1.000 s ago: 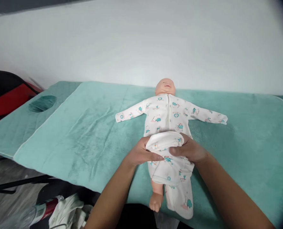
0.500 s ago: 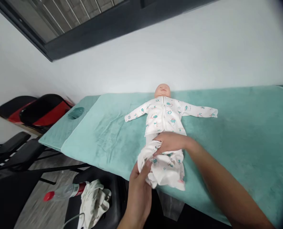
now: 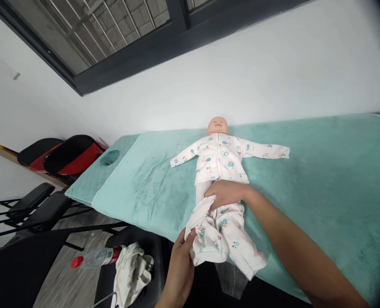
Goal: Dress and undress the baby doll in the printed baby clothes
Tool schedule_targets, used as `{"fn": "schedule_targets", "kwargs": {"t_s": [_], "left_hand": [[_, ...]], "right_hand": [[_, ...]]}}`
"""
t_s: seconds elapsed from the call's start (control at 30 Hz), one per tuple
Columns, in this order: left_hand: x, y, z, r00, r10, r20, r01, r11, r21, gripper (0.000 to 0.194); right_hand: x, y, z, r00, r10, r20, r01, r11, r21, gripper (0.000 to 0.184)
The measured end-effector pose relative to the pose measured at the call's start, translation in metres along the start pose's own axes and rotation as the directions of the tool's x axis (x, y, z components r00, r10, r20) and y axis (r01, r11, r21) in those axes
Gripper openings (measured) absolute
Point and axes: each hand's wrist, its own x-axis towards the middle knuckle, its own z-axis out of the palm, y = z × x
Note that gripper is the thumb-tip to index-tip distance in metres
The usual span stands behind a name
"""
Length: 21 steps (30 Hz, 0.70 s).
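A baby doll (image 3: 218, 125) lies on its back on the green-covered bed, arms spread, head toward the wall. It wears a white printed jacket (image 3: 218, 160), fastened down the front. White printed baby pants (image 3: 237, 239) are partly up its legs, with the legs hanging past the bed's near edge. My right hand (image 3: 225, 193) grips the waistband just below the jacket hem. My left hand (image 3: 183, 252) pinches the side of the pant leg on the left, thumb on top. A bare pale doll thigh (image 3: 203, 190) shows between jacket and waistband.
The massage bed (image 3: 321, 192) stands against the white wall, its face hole (image 3: 109, 158) at the left end. A black chair beside it carries a crumpled cloth (image 3: 134, 271) and a red-capped bottle (image 3: 95, 258). Black-and-red chairs (image 3: 74, 156) stand farther left.
The bunched pants have been spread out, so both legs now hang apart past the bed's edge. My left hand has shifted slightly down and left along the fabric. My right hand stays at the waistband.
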Motion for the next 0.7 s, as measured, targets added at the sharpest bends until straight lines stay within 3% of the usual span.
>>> {"fn": "schedule_targets", "kwargs": {"t_s": [0.2, 0.3, 0.4, 0.47, 0.57, 0.63, 0.7], "left_hand": [[0.040, 0.010, -0.009, 0.986, 0.032, 0.166, -0.069, 0.973, 0.220, 0.050], [0.073, 0.029, -0.010, 0.959, 0.129, 0.251, -0.204, 0.931, 0.302, 0.050], [0.106, 0.055, 0.000, 0.921, 0.238, 0.310, -0.347, 0.863, 0.367, 0.050], [0.125, 0.072, 0.013, 0.895, 0.270, 0.356, -0.413, 0.804, 0.427, 0.048], [0.145, 0.087, 0.032, 0.870, 0.347, 0.350, -0.488, 0.701, 0.520, 0.041], [0.152, 0.092, 0.041, 0.850, 0.405, 0.337, -0.525, 0.590, 0.613, 0.038], [0.154, 0.094, 0.046, 0.800, 0.478, 0.363, -0.576, 0.439, 0.690, 0.029]], "right_hand": [[-0.005, 0.002, -0.006, 0.997, -0.040, -0.064, 0.047, 0.992, 0.117, 0.045], [-0.011, 0.004, -0.012, 0.995, -0.081, -0.052, 0.090, 0.973, 0.211, 0.047], [-0.025, 0.009, -0.021, 0.991, -0.105, -0.086, 0.128, 0.936, 0.328, 0.041], [-0.037, 0.014, -0.026, 0.984, -0.062, -0.167, 0.123, 0.914, 0.388, 0.039], [-0.050, 0.017, -0.032, 0.949, 0.096, -0.301, 0.041, 0.907, 0.418, 0.042], [-0.055, 0.018, -0.034, 0.941, 0.167, -0.293, -0.013, 0.886, 0.463, 0.043], [-0.057, 0.019, -0.036, 0.945, 0.191, -0.267, -0.030, 0.859, 0.511, 0.044]]}}
